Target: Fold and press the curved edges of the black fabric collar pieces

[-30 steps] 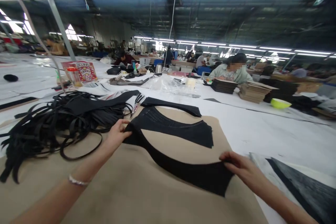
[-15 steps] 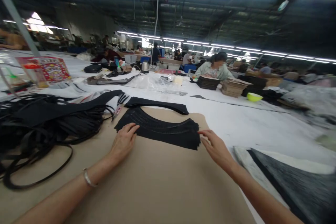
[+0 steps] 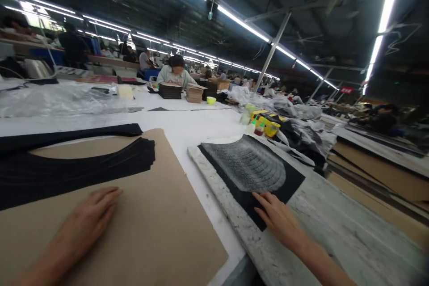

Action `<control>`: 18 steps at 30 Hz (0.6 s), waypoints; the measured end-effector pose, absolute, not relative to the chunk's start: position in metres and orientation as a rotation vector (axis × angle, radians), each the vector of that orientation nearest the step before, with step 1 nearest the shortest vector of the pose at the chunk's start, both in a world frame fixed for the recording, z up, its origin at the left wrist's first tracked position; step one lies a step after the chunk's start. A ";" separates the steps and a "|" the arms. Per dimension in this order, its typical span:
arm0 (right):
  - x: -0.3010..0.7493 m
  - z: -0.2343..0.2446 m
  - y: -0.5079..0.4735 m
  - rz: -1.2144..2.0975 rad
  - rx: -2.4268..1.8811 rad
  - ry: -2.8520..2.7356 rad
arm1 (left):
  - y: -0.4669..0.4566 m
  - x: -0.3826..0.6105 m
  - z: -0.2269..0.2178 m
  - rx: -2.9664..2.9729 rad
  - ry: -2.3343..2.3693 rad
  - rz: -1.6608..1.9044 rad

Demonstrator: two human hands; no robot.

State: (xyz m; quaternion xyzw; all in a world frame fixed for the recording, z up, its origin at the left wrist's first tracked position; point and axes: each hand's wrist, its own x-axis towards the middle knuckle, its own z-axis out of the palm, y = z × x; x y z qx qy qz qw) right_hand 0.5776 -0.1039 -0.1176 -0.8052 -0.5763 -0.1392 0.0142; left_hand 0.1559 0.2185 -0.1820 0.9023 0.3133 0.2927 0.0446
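My left hand (image 3: pixel 89 219) is over the brown board (image 3: pixel 161 219), its fingers stretched out and holding nothing. Just beyond it lie curved black fabric pieces (image 3: pixel 130 161) in an overlapping stack, with a separate curved black strip (image 3: pixel 114 130) behind them. On the right, my right hand (image 3: pixel 279 216) touches the near edge of a fanned-out stack of black pieces (image 3: pixel 248 165), whose layered edges look greyish. Its thumb and fingers are apart on the black material. This fanned stack rests on a stained pale slab (image 3: pixel 321 219).
White covering (image 3: pixel 174 125) shows between board and slab. Farther back are stacked dark and brown pieces (image 3: pixel 170 90), a yellow-green bowl (image 3: pixel 211 100) and a person (image 3: pixel 174 71) bending over the table. A yellow box (image 3: pixel 264 120) and plastic bags (image 3: pixel 301 114) lie behind the slab.
The view has swung right. My right hand has left the black pieces on the board and reached the fanned stack. My left hand has come off the pieces, towards me.
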 end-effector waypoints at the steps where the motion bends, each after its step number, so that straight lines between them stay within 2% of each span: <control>1: 0.581 -0.120 -0.107 -0.425 -2.508 -1.823 | 0.198 0.188 -0.172 2.779 0.829 0.863; 6: 0.586 -0.121 -0.098 -0.404 -2.506 -1.945 | 0.109 0.340 -0.127 2.702 0.156 0.578; 12: 0.595 -0.117 -0.087 -0.353 -2.482 -2.014 | 0.081 0.439 -0.120 2.638 0.155 0.482; 18: 0.605 -0.113 -0.088 -0.230 -2.377 -1.914 | 0.081 0.448 -0.135 2.732 0.148 0.445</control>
